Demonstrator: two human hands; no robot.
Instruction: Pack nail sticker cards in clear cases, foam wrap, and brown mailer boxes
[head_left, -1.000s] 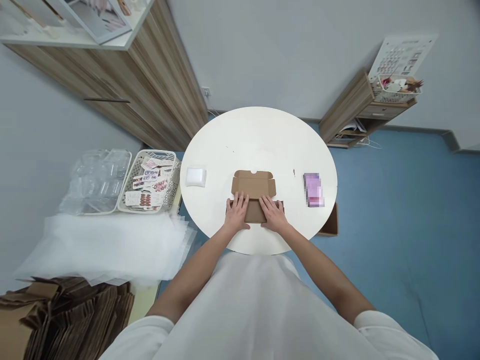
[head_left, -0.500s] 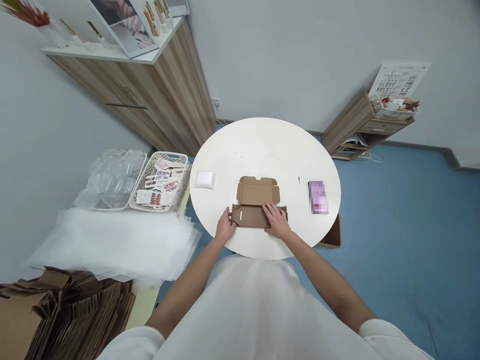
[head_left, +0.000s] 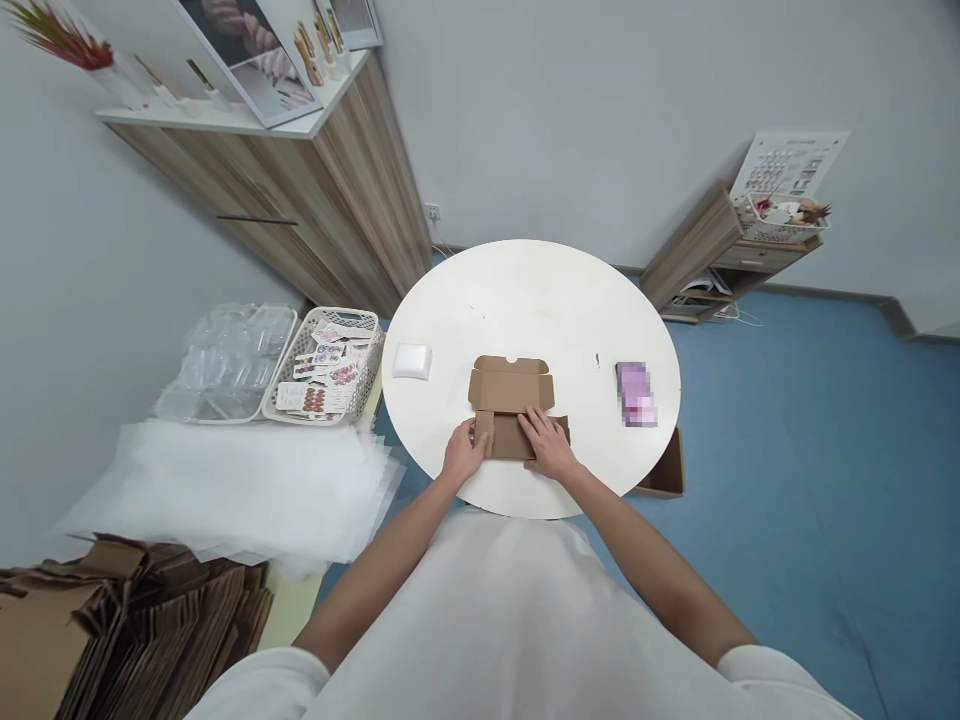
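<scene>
A brown cardboard box [head_left: 513, 440] lies partly folded on the white round table [head_left: 540, 300], its lid [head_left: 513, 388] spread flat on the far side. My left hand [head_left: 465, 452] grips the box's left end, thumb on the near face, where a flap [head_left: 484, 434] is folded inward over the base. On the right part of the base rests my right hand [head_left: 550, 446], its fingers stretched out and pressing down. The box's right end is partly hidden under that hand.
A white packet [head_left: 412, 361] lies at the table's left, a purple item [head_left: 636, 394] at its right. Left of the table stand a basket of printed cards [head_left: 322, 375], clear plastic packaging [head_left: 232, 355], white sheets [head_left: 232, 490] and stacked cardboard [head_left: 150, 630]. An open carton [head_left: 666, 468] stands below right.
My left hand has moved slightly right and folded the box's left end flap inward over the base. My right hand stays on the box. The view has shifted a little.
</scene>
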